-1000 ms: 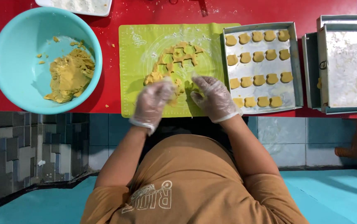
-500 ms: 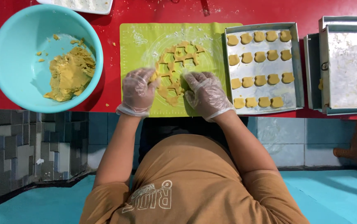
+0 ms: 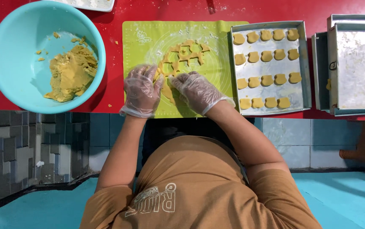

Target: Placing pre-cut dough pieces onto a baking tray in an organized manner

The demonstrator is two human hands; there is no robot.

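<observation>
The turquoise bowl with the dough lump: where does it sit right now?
In the head view the turquoise bowl sits at the left end of the red table, just left of the green mat and the left hand.

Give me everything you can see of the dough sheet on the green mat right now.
The dough sheet is yellow-tan, rolled thin and flat, lying on the green mat. Shapes have been cut out of it, leaving a lacy web of strips with holes. Its far part lies bare; its near edge is under the gloved left hand and right hand, which press on it. Flour dusts the mat around it.
</observation>
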